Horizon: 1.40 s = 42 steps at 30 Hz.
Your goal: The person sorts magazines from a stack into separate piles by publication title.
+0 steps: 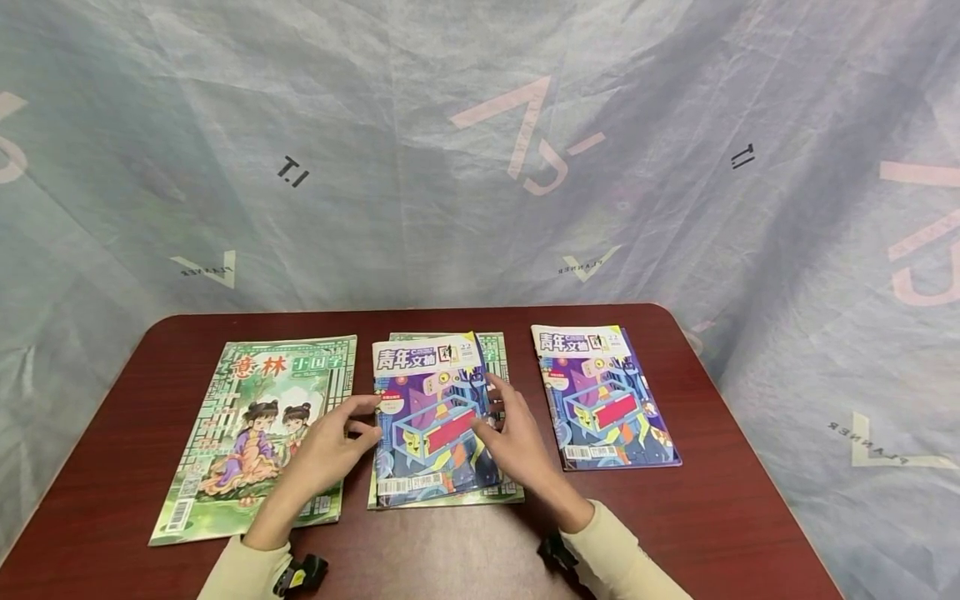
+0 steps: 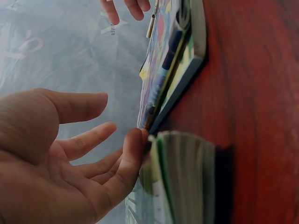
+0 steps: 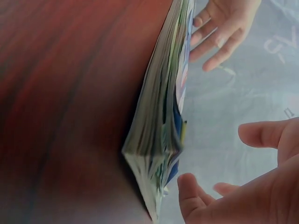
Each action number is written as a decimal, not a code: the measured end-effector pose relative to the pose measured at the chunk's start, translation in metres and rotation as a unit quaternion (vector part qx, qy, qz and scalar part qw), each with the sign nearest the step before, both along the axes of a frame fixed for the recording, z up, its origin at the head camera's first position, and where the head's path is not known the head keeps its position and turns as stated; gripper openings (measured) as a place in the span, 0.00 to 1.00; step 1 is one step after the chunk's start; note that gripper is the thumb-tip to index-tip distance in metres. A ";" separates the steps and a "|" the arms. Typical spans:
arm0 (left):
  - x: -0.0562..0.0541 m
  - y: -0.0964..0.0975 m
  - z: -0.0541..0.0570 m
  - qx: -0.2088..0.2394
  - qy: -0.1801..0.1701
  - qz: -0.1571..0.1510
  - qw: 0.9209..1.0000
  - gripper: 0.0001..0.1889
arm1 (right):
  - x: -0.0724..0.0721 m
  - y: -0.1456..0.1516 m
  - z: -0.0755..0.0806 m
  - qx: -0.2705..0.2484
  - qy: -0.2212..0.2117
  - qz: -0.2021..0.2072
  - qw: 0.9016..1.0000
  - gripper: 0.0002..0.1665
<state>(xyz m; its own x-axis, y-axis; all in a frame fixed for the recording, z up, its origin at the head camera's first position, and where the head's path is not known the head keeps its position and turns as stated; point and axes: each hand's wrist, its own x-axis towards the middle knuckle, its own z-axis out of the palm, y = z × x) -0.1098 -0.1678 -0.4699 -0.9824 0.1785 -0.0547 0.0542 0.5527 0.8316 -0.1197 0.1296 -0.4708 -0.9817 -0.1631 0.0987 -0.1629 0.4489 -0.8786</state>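
Note:
A purple magazine point(image 1: 431, 446) with a white title band lies on top of a green magazine point(image 1: 491, 497) at the middle of the table. My left hand point(image 1: 330, 446) is at the purple magazine's left edge; in the left wrist view its fingertips are close to that edge, the thumb held away. On the opposite side, my right hand point(image 1: 521, 437) has its fingers by the right edge and its thumb over the cover. From the right wrist view, that hand point(image 3: 243, 186) shows thumb and fingers spread apart, with nothing pinched between them.
Another green magazine point(image 1: 255, 417), its cover showing two cartoon figures, lies on the left. To the right rests a second stack with a matching purple cover point(image 1: 603, 408). The dark red table point(image 1: 720, 500) has rounded far corners, and a grey printed curtain point(image 1: 405, 167) hangs behind it.

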 end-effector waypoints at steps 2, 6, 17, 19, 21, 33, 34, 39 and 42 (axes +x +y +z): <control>0.001 0.000 0.000 -0.002 0.001 0.001 1.000 0.24 | -0.009 0.006 -0.021 0.015 -0.006 -0.003 1.000 0.46; 0.001 0.001 -0.002 -0.011 -0.004 0.002 1.000 0.25 | -0.011 0.010 -0.026 0.021 -0.001 0.000 1.000 0.47; 0.000 0.004 -0.007 -0.014 0.001 -0.001 1.000 0.24 | -0.031 0.025 -0.073 0.044 0.025 -0.011 0.999 0.51; 0.000 0.004 -0.007 -0.014 0.000 0.000 1.000 0.23 | -0.030 0.025 -0.068 0.046 0.019 -0.010 0.999 0.50; 0.000 0.005 -0.007 -0.013 0.001 0.006 1.000 0.23 | -0.024 0.023 -0.051 0.045 0.005 -0.014 0.999 0.50; 0.001 0.009 -0.008 0.000 0.012 0.036 0.999 0.19 | -0.007 0.011 0.001 0.012 -0.075 -0.038 0.996 0.45; 0.001 0.009 -0.008 -0.001 0.011 0.036 0.999 0.19 | -0.008 0.011 0.001 0.008 -0.078 -0.037 0.996 0.46; 0.001 0.009 -0.008 -0.008 0.002 0.030 1.000 0.19 | -0.009 0.014 -0.001 -0.026 -0.091 -0.027 0.995 0.46; 0.002 0.008 -0.008 -0.008 0.001 0.027 1.000 0.19 | -0.011 0.015 -0.002 -0.049 -0.097 -0.015 0.994 0.44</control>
